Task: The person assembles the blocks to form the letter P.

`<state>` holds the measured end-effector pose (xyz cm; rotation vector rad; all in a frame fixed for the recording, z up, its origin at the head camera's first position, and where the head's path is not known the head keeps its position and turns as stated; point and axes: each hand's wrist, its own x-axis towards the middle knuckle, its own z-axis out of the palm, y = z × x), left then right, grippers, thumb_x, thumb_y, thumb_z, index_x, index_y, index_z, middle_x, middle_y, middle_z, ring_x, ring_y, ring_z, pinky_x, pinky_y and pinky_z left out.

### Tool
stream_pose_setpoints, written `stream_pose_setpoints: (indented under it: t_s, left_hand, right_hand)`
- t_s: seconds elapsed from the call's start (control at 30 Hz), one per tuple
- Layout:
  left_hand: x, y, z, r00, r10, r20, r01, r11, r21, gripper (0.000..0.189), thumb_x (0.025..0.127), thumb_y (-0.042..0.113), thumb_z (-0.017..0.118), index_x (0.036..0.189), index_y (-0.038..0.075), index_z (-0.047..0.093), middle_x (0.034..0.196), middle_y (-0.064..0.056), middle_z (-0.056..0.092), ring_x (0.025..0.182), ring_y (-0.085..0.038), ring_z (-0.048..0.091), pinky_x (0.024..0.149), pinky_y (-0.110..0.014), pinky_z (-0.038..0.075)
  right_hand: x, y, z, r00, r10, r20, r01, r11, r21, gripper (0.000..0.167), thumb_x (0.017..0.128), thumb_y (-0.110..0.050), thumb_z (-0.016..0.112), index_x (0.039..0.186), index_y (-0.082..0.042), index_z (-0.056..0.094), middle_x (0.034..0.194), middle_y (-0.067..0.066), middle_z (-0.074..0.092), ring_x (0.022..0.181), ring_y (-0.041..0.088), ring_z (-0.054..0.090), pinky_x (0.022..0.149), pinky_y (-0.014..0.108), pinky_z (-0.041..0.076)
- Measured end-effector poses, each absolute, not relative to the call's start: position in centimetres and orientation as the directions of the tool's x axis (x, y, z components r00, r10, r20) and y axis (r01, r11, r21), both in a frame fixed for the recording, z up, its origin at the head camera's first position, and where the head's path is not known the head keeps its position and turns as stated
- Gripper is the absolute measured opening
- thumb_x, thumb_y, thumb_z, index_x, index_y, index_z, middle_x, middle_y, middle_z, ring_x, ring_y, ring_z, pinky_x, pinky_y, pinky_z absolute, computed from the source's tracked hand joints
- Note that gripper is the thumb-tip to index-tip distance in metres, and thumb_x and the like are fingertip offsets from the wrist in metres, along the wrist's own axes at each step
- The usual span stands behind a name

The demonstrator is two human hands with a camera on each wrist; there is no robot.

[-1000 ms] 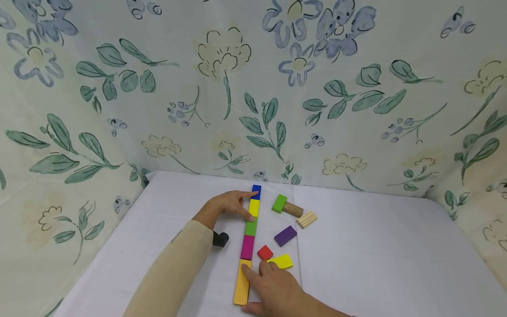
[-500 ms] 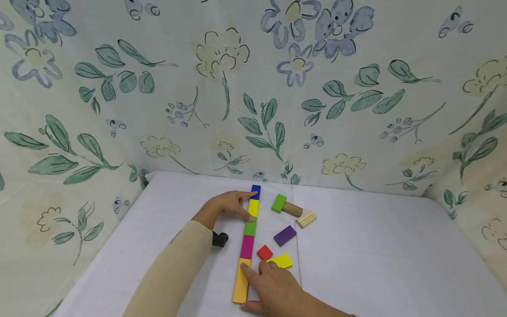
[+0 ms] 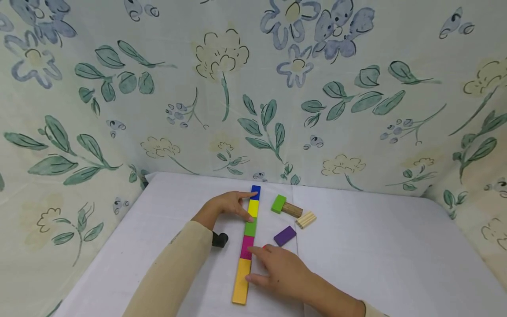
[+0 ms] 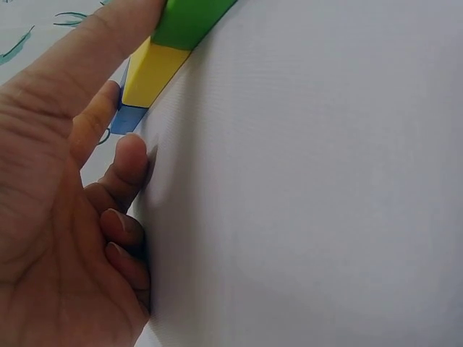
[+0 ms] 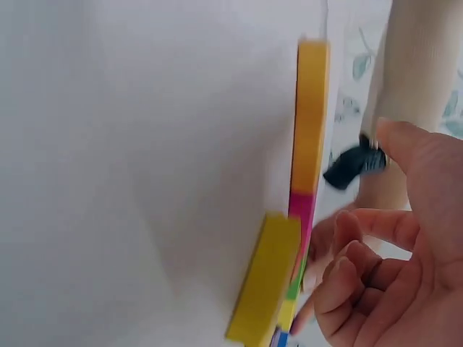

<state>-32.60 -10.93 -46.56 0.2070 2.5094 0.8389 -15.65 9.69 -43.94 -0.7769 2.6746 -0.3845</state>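
Observation:
A straight row of blocks runs away from me on the white cloth: an orange block [image 3: 241, 284] nearest, then a magenta block [image 3: 246, 247], a green block [image 3: 250, 226], a yellow block [image 3: 253, 208] and a blue block [image 3: 255, 191] at the far end. My left hand [image 3: 226, 204] reaches over from the left, its extended index finger on the blue block and its thumb by the yellow-green joint; the other fingers are curled in. The index finger of my right hand [image 3: 283, 268] touches the magenta block, and its thumb lies at the orange block's right edge.
Right of the row lie a purple block [image 3: 285, 236], a green block [image 3: 279, 204], a brown wood-grain piece [image 3: 292, 209] and a pale ridged piece [image 3: 306, 219]. A loose yellow block [image 5: 266, 282] shows in the right wrist view. A black object [image 3: 220, 240] sits at the left wrist.
My right hand has moved forward along the row, its index finger going from the orange block to the magenta one. It now covers the loose yellow block and most of the red one.

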Motion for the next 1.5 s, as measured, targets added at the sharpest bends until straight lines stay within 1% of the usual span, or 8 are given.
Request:
stream_pose_setpoints:
  t_s: [0.13, 0.3, 0.53, 0.7, 0.87, 1.1, 1.3, 1.5]
  left_hand:
    - [-32.5, -10.9, -46.5, -0.87, 0.286, -0.4, -0.009, 0.804, 0.595, 0.098, 0.066, 0.048, 0.093, 0.151, 0.049, 0.044, 0.103, -0.009, 0.054, 0.102, -0.022, 0.051, 0.083, -0.038, 0.046]
    - [-32.4, -11.1, -46.4, -0.873, 0.278, -0.4, -0.008, 0.813, 0.582, 0.097, 0.067, 0.049, 0.093, 0.151, 0.049, 0.044, 0.104, -0.009, 0.055, 0.105, -0.023, 0.051, 0.09, -0.042, 0.048]
    - [-32.5, -11.0, -46.4, -0.869, 0.291, -0.399, 0.002, 0.811, 0.585, 0.096, 0.068, 0.049, 0.092, 0.151, 0.048, 0.044, 0.107, -0.008, 0.054, 0.105, -0.023, 0.05, 0.084, -0.038, 0.044]
    - [-32.7, -11.0, -46.6, -0.873, 0.276, -0.402, -0.003, 0.821, 0.57, 0.096, 0.068, 0.049, 0.093, 0.151, 0.05, 0.044, 0.107, -0.008, 0.054, 0.105, -0.022, 0.05, 0.083, -0.036, 0.045]
    - [-32.7, -11.0, -46.6, -0.874, 0.269, -0.404, -0.013, 0.819, 0.574, 0.096, 0.068, 0.049, 0.093, 0.151, 0.05, 0.044, 0.106, -0.008, 0.054, 0.103, -0.022, 0.05, 0.082, -0.036, 0.045]
    - [-32.6, -11.0, -46.6, -0.873, 0.278, -0.401, -0.017, 0.804, 0.594, 0.096, 0.068, 0.048, 0.093, 0.151, 0.049, 0.044, 0.106, -0.008, 0.054, 0.103, -0.022, 0.05, 0.084, -0.037, 0.044]
    - [-32.6, -11.1, -46.8, -0.878, 0.276, -0.391, -0.01, 0.805, 0.593, 0.096, 0.068, 0.047, 0.093, 0.151, 0.049, 0.044, 0.106, -0.008, 0.054, 0.103, -0.022, 0.051, 0.084, -0.037, 0.046]
    - [-32.6, -11.0, -46.7, -0.874, 0.278, -0.398, -0.012, 0.808, 0.59, 0.096, 0.068, 0.047, 0.093, 0.151, 0.049, 0.044, 0.106, -0.008, 0.053, 0.103, -0.022, 0.05, 0.083, -0.037, 0.044]
  right_hand:
    - [-17.7, 10.7, -43.5, -0.856, -0.501, -0.125, -0.435, 0.83, -0.348, 0.061, 0.091, -0.058, 0.069, 0.14, -0.023, 0.06, 0.094, -0.006, 0.064, 0.076, 0.006, 0.053, 0.066, 0.023, 0.05]
    - [-20.6, 11.3, -43.8, -0.917, -0.4, -0.003, -0.376, 0.865, -0.331, 0.048, 0.094, -0.048, 0.07, 0.133, -0.021, 0.065, 0.083, -0.008, 0.06, 0.071, 0.008, 0.052, 0.061, 0.022, 0.047]
    - [-25.5, 12.1, -45.2, -0.965, -0.241, 0.103, -0.259, 0.938, -0.228, 0.05, 0.094, -0.044, 0.069, 0.137, -0.018, 0.063, 0.128, 0.011, 0.06, 0.107, 0.026, 0.057, 0.089, 0.041, 0.058]
    - [-28.6, 13.3, -45.9, -0.973, -0.226, 0.034, -0.228, 0.943, -0.242, 0.055, 0.1, -0.037, 0.06, 0.152, -0.022, 0.049, 0.144, 0.018, 0.047, 0.121, 0.035, 0.05, 0.097, 0.05, 0.054]
    - [-30.2, 13.9, -46.3, -0.967, -0.239, -0.094, -0.206, 0.941, -0.27, 0.046, 0.108, -0.027, 0.043, 0.155, -0.029, 0.044, 0.141, 0.016, 0.046, 0.116, 0.032, 0.049, 0.094, 0.047, 0.053]
    - [-30.4, 14.0, -45.9, -0.957, -0.226, -0.182, -0.164, 0.938, -0.305, 0.047, 0.105, -0.021, 0.049, 0.151, -0.025, 0.048, 0.129, 0.016, 0.057, 0.097, 0.026, 0.058, 0.088, 0.043, 0.056]
    - [-30.0, 14.1, -45.5, -0.95, -0.239, -0.202, -0.158, 0.924, -0.348, 0.044, 0.105, -0.016, 0.041, 0.147, -0.018, 0.051, 0.13, 0.015, 0.064, 0.097, 0.025, 0.059, 0.087, 0.044, 0.056]
    - [-29.7, 15.0, -45.3, -0.932, -0.269, -0.241, -0.156, 0.902, -0.402, 0.046, 0.098, -0.01, 0.048, 0.143, -0.015, 0.053, 0.123, 0.013, 0.067, 0.092, 0.023, 0.059, 0.076, 0.037, 0.055]
